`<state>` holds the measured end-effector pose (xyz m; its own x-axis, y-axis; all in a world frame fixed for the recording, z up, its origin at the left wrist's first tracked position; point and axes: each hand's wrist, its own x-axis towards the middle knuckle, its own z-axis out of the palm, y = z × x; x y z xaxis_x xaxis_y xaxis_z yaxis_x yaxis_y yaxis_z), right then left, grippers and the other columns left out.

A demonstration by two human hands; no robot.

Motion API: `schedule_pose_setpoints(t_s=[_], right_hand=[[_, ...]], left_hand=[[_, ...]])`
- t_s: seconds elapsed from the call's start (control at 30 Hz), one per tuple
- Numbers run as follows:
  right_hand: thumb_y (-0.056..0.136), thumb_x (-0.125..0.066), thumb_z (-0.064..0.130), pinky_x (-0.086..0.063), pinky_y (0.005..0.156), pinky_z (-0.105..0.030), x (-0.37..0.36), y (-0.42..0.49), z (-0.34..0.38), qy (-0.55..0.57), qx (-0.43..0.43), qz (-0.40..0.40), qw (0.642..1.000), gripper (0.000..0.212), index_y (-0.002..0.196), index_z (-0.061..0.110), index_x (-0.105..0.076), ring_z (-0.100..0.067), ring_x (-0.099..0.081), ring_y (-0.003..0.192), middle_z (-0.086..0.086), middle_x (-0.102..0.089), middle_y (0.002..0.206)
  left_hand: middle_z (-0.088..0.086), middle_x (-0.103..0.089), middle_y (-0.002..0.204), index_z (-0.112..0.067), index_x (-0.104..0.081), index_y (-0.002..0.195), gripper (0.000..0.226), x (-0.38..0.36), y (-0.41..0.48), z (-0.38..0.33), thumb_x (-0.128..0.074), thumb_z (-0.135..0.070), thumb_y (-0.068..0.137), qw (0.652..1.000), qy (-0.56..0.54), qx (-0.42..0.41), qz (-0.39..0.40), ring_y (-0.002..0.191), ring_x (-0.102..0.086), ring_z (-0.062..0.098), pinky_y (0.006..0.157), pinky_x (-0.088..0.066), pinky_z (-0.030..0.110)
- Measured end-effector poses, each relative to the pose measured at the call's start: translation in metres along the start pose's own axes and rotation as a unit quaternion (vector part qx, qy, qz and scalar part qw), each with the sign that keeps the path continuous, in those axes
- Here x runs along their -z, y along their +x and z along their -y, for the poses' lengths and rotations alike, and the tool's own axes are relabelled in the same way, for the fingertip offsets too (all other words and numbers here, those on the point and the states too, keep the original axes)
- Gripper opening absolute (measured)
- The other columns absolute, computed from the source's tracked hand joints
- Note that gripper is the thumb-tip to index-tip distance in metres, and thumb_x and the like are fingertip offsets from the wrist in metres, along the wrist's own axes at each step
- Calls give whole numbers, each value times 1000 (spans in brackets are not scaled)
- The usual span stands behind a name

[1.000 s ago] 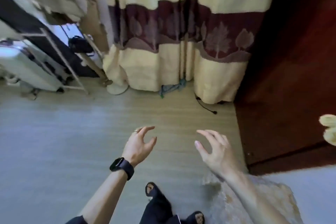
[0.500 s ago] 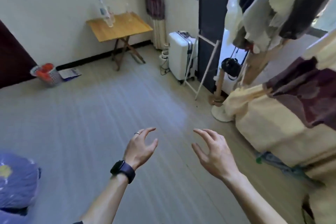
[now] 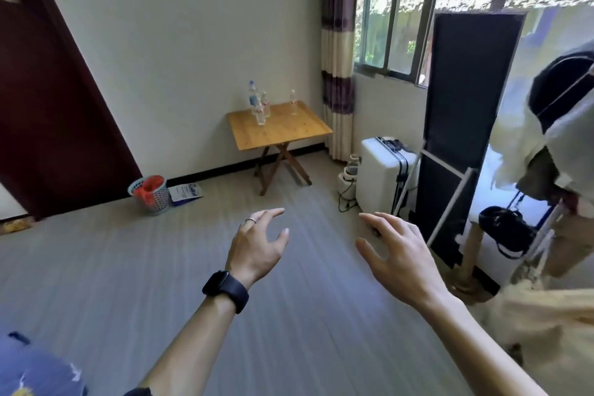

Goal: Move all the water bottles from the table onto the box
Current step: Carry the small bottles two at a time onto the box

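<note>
We are holding our left hand (image 3: 257, 247) and right hand (image 3: 398, 254) out with fingers spread, gripping nothing. The water bottles (image 3: 259, 106) are standing on the far desk (image 3: 283, 132); probably light, slippery plastic, best gripped mid-body.

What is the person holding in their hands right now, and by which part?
Nothing. The left hand and the right hand are both open and empty, over the floor. The water bottles stand on the wooden folding table across the room.

Bare forearms, no sleeves near the wrists. Black smartwatch (image 3: 225, 290) with dark band on left wrist; thin silver ring (image 3: 250, 220) on one left finger.
</note>
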<state>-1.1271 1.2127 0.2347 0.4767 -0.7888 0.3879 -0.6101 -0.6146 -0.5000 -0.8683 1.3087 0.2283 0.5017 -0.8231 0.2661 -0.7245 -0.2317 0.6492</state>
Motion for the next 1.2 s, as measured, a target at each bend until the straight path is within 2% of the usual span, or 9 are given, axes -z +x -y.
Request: schedule_pose_setpoints(t_s=[0.07, 0.2, 0.4, 0.6, 0.87, 1.03, 1.2], right_hand=[[92, -55, 59, -32, 108, -27, -2, 50, -17, 3, 8, -6, 1000, 51, 140, 44, -50, -13, -37, 135, 14, -52, 142], [92, -59, 54, -28, 106, -22, -2, 145, -49, 13, 27, -4, 1000, 50, 140, 42, -51, -14, -37, 135, 15, -53, 141], [91, -63, 51, -31, 109, -27, -23, 288, -77, 28, 65, -6, 998, 49, 138, 42, -52, -16, -40, 135, 14, -54, 141], [89, -61, 54, -33, 110, -27, -90, 412, -85, 51, 94, 4, 994, 51, 138, 43, -52, -11, -38, 135, 16, -54, 140], [89, -59, 57, -30, 104, -23, -176, 582, -93, 39, 83, 9, 996, 50, 137, 47, -50, -9, -38, 132, 23, -51, 138], [90, -61, 53, -39, 105, -30, -210, 682, -103, 38, 58, -14, 997, 47, 136, 45, -51, -14, -40, 131, 20, -54, 138], [90, -56, 58, -32, 104, -26, -237, 782, -123, 24, 53, -27, 998, 50, 138, 46, -49, -14, -37, 133, 18, -53, 141]], left_hand=[[-11, -53, 136, -40, -57, 130, 40, -10, 44, -6, -63, -39, 91, 1000, 0, -8, -14, 127, -47, 12, 99, -37, 24], [-8, -53, 137, -37, -57, 133, 41, -25, 128, -18, -63, -36, 92, 999, 4, 10, -32, 128, -48, 15, 102, -39, 27], [-13, -53, 132, -39, -58, 130, 39, -33, 238, -13, -64, -37, 91, 997, -6, 23, -79, 123, -49, 8, 95, -35, 20], [-23, -48, 123, -40, -58, 128, 38, -39, 348, 38, -66, -36, 91, 994, -2, 42, -102, 123, -51, 7, 95, -38, 21], [-8, -56, 136, -32, -60, 132, 40, -45, 540, 101, -66, -33, 92, 994, 13, 40, -96, 127, -51, 13, 99, -35, 18], [-5, -54, 138, -31, -57, 134, 41, -51, 663, 119, -64, -34, 93, 997, 11, 20, -80, 129, -48, 17, 102, -37, 24], [-3, -53, 140, -33, -55, 135, 42, -72, 773, 134, -63, -36, 94, 998, 10, 1, -64, 131, -47, 19, 103, -39, 28]])
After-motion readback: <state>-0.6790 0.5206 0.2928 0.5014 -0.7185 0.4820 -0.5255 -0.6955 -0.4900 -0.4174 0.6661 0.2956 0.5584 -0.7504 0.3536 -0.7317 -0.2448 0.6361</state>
